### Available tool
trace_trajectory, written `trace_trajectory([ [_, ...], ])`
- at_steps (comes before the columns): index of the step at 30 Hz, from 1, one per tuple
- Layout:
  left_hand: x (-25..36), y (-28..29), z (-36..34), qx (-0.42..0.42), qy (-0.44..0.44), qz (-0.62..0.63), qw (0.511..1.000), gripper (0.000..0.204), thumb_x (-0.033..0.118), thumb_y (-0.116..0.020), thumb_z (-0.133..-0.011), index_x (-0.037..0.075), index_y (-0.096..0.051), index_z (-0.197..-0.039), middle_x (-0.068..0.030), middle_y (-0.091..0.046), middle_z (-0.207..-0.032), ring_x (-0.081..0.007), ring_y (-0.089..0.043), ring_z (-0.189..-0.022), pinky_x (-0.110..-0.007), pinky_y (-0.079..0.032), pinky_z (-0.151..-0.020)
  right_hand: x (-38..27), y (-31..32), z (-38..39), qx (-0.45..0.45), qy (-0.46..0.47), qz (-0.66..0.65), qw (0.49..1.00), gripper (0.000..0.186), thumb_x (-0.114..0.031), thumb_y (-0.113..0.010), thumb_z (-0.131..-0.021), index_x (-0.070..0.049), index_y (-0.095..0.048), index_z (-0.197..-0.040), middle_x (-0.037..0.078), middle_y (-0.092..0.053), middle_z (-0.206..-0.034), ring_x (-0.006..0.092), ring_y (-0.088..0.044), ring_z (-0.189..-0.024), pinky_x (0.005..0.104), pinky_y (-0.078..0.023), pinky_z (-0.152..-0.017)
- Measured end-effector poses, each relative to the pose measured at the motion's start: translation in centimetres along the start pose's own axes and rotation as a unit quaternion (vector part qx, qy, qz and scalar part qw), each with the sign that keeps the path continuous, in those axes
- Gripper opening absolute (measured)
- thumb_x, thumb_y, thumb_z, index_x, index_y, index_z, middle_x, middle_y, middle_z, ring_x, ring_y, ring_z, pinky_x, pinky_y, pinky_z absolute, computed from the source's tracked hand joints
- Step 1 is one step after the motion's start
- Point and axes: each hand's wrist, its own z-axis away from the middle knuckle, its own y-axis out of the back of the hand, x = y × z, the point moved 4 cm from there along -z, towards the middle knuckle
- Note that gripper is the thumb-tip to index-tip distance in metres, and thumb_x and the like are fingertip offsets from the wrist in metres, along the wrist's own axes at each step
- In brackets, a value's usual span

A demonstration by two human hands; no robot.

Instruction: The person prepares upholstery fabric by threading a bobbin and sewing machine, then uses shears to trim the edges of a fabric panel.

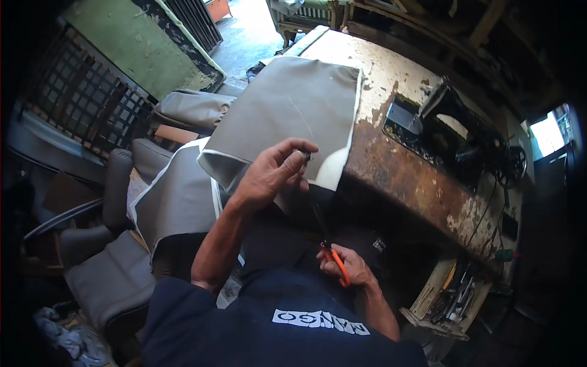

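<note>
My left hand (271, 174) is closed, pinching a small dark metal piece (306, 155) at thumb and fingertips, over the front of a grey upholstery piece (287, 104) with white edges. A fine pale thread (298, 116) lies across that piece above the fingers. My right hand (348, 266) is lower, near my lap, gripping orange-handled scissors (338, 263) with dark blades pointing up toward the left hand.
A black sewing machine (455, 134) sits on the worn table (397, 177) at right, above an open tool drawer (446, 293). More grey covers (177, 196) and padded pieces (116, 275) are at left, with a green board (122, 37) and metal grille (79, 98) behind.
</note>
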Motion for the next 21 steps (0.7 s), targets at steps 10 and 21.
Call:
trace_trajectory([
  [10,8.8,-11.3,1.3,0.022,-0.207,-0.454,0.866,0.024,0.005,-0.065,-0.097,0.001,-0.072,-0.121,-0.002,-0.056,-0.098,-0.0081,-0.058,-0.087,-0.023,-0.047,-0.078,-4.5,-4.2,-0.5,-0.127,0.265,-0.324,0.899,0.09,-0.078,-0.037,-0.097,0.0,-0.052,-0.139,0.009,-0.064,-0.115,0.021,-0.065,-0.11,0.0389,-0.05,-0.102],
  [21,7.4,-9.6,4.2,0.07,-0.137,-0.281,0.947,0.021,-0.002,-0.067,-0.093,-0.002,-0.073,-0.112,-0.0086,-0.067,-0.102,-0.0138,-0.065,-0.094,-0.028,-0.051,-0.085,-5.3,6.6,5.9,0.406,0.341,-0.166,0.831,0.06,-0.06,-0.057,-0.099,0.0,-0.062,-0.104,0.001,-0.057,-0.068,0.0089,-0.056,-0.053,0.0234,-0.049,-0.049],
])
